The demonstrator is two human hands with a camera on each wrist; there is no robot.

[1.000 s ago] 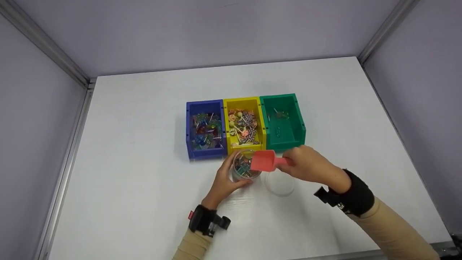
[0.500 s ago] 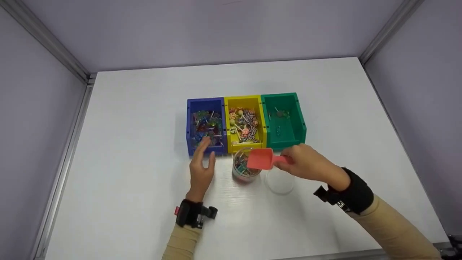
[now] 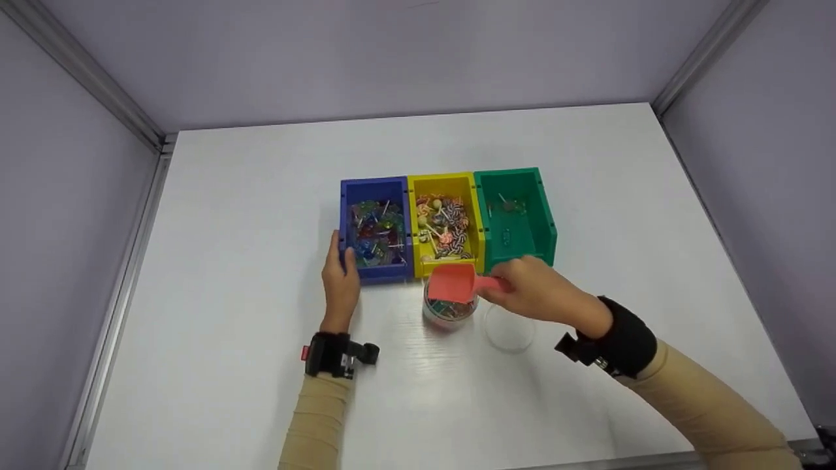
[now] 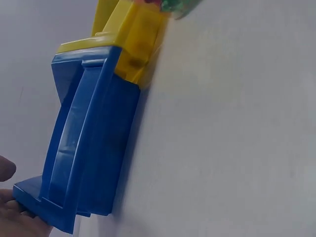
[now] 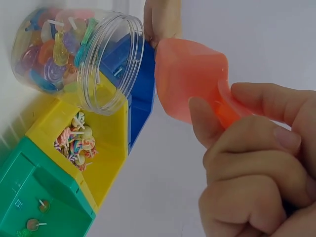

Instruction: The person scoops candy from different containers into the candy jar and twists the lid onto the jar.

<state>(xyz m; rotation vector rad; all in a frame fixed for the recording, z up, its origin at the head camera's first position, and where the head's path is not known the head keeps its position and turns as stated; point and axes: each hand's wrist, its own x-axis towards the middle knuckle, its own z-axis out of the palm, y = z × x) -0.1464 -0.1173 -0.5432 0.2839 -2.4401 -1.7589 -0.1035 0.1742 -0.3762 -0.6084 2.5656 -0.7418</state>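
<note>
My left hand [image 3: 342,256] grips the front left corner of the blue bin [image 3: 375,228], thumb on its left wall; the left wrist view shows that corner [image 4: 39,207] beside my hand [image 4: 12,217]. The blue bin holds colourful wrapped sweets. My right hand [image 3: 506,287] pinches the handle of a coral scoop [image 3: 452,282] held over the mouth of a clear jar [image 3: 447,313]. The jar stands free in front of the yellow bin [image 3: 444,219]. In the right wrist view the scoop [image 5: 190,81] looks empty and the jar [image 5: 74,54] holds coloured candies.
A green bin [image 3: 516,212] with a few lollipops stands right of the yellow bin of lollipops. A clear lid [image 3: 509,328] lies on the white table [image 3: 228,391] right of the jar. Grey walls enclose the table on three sides.
My left hand let go of the jar and moved left to take the blue bin's corner. My right hand shifted the scoop slightly left, over the jar.
</note>
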